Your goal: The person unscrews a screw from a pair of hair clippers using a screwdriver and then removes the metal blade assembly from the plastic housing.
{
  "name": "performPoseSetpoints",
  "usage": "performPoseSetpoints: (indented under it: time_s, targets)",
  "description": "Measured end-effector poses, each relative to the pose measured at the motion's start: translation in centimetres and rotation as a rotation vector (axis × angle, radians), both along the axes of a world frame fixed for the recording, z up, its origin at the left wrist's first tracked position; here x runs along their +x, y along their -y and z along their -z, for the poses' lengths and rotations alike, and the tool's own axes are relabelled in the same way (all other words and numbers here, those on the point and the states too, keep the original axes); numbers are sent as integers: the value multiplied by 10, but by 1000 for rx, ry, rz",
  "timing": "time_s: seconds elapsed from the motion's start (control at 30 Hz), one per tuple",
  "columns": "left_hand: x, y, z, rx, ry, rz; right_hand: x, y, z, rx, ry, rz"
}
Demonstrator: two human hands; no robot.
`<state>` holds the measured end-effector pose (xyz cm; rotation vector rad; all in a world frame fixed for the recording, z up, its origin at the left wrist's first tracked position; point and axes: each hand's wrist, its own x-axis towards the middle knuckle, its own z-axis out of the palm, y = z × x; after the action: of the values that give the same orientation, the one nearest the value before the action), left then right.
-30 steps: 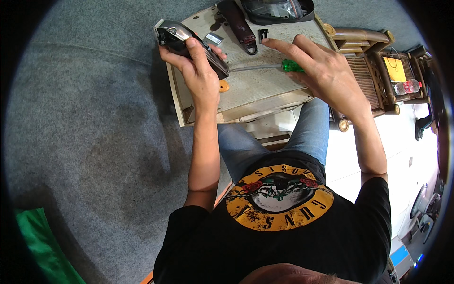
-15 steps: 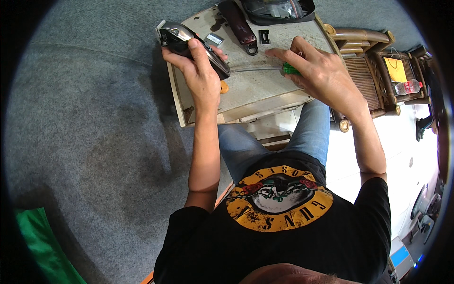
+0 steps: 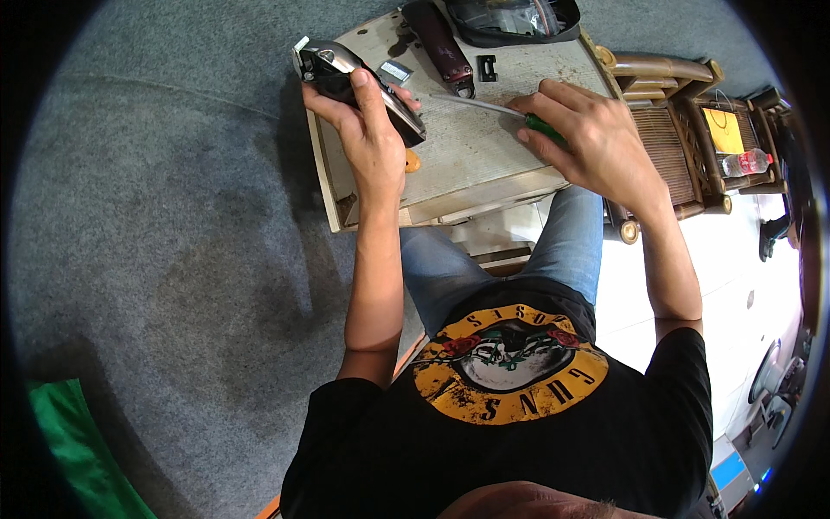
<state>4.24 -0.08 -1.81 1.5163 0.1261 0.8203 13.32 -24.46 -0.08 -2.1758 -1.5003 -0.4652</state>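
Left hand [image 3: 378, 149], upper centre of frame, holds a silver-and-black hair clipper [image 3: 339, 67], thumb on top, fingers wrapped round the body, blade end toward upper left. Clipper is above the left part of the desk [image 3: 484, 151], raised, not resting. Right hand [image 3: 596, 131], upper right of centre: fingers narrow, pinching the green handle of a screwdriver [image 3: 545, 129], shaft pointing left toward the clipper; tip ends near the left fingertips, contact can't be told. Step in hand reads as clipper steadied, driver held ready beside it; setting that tip on a screw would call for a firmer, lined-up grip and a still clipper. Screw not visible. Also on desk: dark red tool [image 3: 439, 48] with an eyelet end, small black part [image 3: 488, 68] just right of it, small silvery piece [image 3: 395, 71], orange piece [image 3: 412, 161] by the left wrist, black case [image 3: 519, 41] at top. Writing: bold lettering rings the yellow print on the black shirt [image 3: 510, 411], lower centre; red label on the bottle [image 3: 745, 163] far right; faint mark on the dark red tool, too small to read.
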Motion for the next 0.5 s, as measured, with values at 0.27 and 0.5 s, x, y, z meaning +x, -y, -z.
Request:
performPoseSetpoints:
  time_s: [0.27,0.5]
  targets:
    - [-2,2,-3,-163,10,17,-12,-46,10,183,-410,24]
    - [-1,-5,3,-138,19,-55,-20,-90,12,186,-621,-22]
